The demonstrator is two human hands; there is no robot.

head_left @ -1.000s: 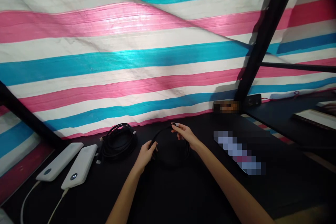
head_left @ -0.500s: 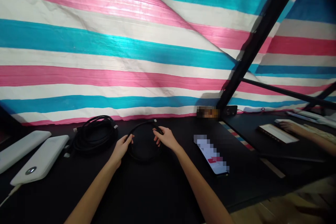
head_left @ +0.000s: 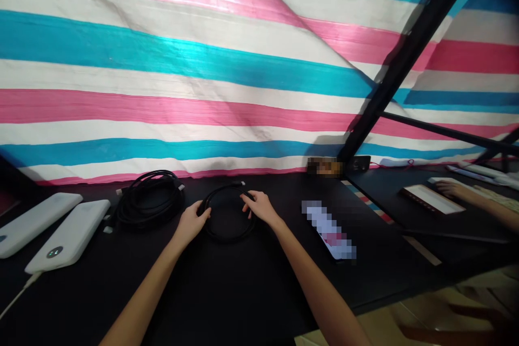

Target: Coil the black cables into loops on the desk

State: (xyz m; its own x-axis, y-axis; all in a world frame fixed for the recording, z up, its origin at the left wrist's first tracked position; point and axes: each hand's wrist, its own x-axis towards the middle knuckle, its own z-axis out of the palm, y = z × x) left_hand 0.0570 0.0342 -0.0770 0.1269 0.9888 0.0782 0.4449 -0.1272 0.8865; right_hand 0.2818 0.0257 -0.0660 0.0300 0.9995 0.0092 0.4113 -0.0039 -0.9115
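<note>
Head view: a coiled black cable (head_left: 227,239) lies on the dark tabletop (head_left: 251,292) between both hands, its plug end (head_left: 239,184) pointing away, nearer the right hand (head_left: 261,208), whose fingers (head_left: 248,196) are part-spread against the coil's right side, while the left hand (head_left: 190,223) curls closed over its left edge

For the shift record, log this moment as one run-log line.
left hand: on black cable loop | right hand: on same loop | nearby: coiled black cable, white power banks | far right: co-worker's hand
</note>
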